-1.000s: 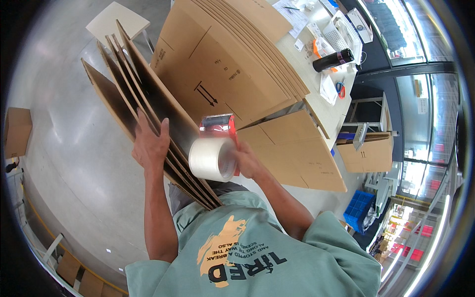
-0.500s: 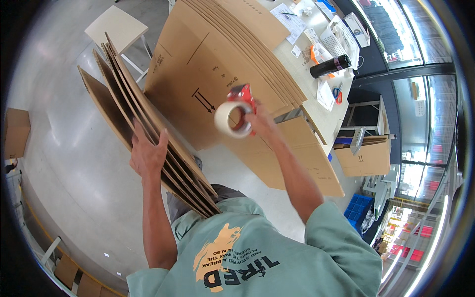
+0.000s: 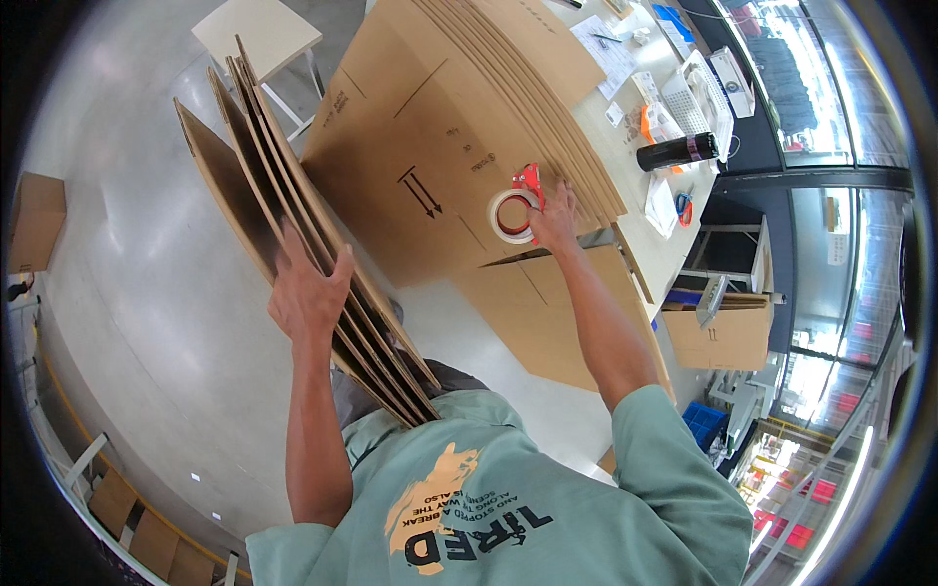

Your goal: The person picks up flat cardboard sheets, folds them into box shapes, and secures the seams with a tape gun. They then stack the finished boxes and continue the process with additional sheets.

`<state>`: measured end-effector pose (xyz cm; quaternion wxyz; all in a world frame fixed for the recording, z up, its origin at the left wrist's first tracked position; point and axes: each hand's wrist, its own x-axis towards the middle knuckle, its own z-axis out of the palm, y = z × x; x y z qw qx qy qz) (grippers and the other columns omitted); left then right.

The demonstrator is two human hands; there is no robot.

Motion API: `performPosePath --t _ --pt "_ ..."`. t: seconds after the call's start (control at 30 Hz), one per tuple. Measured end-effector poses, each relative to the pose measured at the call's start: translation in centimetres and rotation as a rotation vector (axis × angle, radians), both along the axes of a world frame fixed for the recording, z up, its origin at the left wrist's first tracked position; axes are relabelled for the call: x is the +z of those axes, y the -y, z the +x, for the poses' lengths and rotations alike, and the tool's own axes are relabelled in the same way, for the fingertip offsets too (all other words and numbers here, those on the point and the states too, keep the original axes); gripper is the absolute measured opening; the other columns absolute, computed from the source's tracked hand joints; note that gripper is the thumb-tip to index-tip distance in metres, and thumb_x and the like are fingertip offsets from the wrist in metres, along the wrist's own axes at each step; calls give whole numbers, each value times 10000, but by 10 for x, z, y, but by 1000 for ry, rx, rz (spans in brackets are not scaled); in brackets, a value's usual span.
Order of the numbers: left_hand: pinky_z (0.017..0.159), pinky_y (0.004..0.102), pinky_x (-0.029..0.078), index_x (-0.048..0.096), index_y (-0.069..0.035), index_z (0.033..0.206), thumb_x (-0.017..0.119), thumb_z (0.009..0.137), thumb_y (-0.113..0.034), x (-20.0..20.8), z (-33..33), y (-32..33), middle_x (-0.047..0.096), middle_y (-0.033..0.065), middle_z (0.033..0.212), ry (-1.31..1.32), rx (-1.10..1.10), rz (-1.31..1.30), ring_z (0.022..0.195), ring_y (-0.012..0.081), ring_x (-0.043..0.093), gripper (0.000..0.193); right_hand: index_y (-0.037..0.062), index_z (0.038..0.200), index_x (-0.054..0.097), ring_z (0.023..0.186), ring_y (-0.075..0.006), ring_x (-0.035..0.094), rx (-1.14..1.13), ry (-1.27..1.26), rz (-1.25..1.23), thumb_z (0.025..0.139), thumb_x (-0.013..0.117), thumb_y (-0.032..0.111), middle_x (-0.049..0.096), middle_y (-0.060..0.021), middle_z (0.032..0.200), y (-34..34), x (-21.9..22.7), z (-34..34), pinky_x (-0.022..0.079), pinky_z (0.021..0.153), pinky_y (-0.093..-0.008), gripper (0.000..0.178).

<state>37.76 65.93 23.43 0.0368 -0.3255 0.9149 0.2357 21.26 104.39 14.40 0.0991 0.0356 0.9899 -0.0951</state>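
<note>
My left hand (image 3: 311, 293) grips several folded cardboard sheets (image 3: 293, 210) that stand on edge, leaning against my waist. Its thumb lies on the near sheets, and its fingers reach between two of them. Over by the large stack of flattened cartons (image 3: 391, 127), my right hand (image 3: 554, 217) keeps hold of a red tape dispenser (image 3: 528, 178) with a roll of pale tape (image 3: 496, 217). Some of its fingers stretch past the dispenser toward the stack's edges, and whether they touch the cardboard is unclear.
The worktable (image 3: 640, 264) carries a black bottle (image 3: 674, 152), orange-handled scissors (image 3: 683, 208), papers (image 3: 603, 57) and a white basket (image 3: 689, 103). A white stool (image 3: 256, 34) stands beyond the sheets. Another cardboard panel (image 3: 557, 317) leans below the table; a carton (image 3: 37, 223) is far left.
My right hand has moved right and away from me with the tape dispenser, up to the carton stack. My left hand keeps its grip on the sheets. The whole view has shifted slightly.
</note>
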Motion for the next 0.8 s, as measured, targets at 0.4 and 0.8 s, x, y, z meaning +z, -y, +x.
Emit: performPosePath --t 0.4,0.8 --pt "934 500 518 323 -172 1601 675 887 -550 6 -6 -8 606 193 1369 45 -4 -20 1177 392 643 881 -39 1135 687 1024 -266 709 -268 212 -704 819 641 206 715 -180 1122 -7 76 39 533 874 -381 403" --pt "956 538 493 294 -190 1617 654 893 -600 7 -6 -9 612 195 1368 78 4 -49 1214 394 623 906 36 1466 462 1166 -272 679 -653 740 -1862 978 542 140 638 -139 1344 46 39 166 580 980 -437 505"
